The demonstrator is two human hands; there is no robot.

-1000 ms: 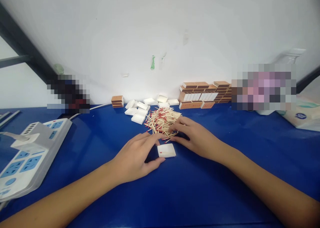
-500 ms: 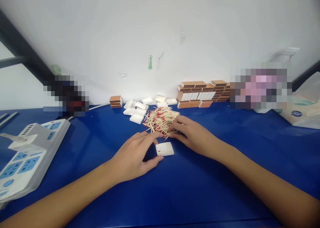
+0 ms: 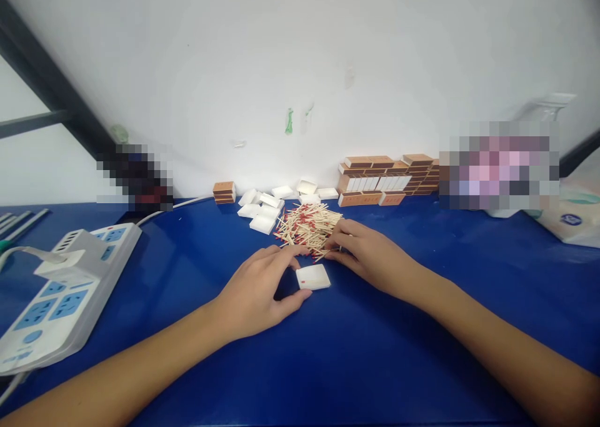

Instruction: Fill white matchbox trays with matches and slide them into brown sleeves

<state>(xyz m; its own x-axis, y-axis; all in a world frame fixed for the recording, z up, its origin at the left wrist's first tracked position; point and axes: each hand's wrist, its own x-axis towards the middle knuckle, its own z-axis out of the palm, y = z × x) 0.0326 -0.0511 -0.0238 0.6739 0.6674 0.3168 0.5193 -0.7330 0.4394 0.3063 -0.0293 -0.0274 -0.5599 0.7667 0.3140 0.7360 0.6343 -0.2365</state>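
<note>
My left hand curves around the left end of a small white matchbox tray. Its thumb and fingers grip the tray at opposite sides. A single match with a red head lies inside, near the tray's left end. Just beyond is a loose pile of red-tipped matches. At the pile's right edge, my right hand has thumb and fingers pinched together on a match, which the fingers mostly hide.
Several white trays lie behind the pile. Brown matchboxes are stacked against the wall, with a smaller stack farther left. A power strip occupies the left side of the blue table. A tissue pack sits at right.
The whole view has shifted slightly. The right hand's fingertips have drawn closer together at the pile's edge. The left hand stays at the tray.
</note>
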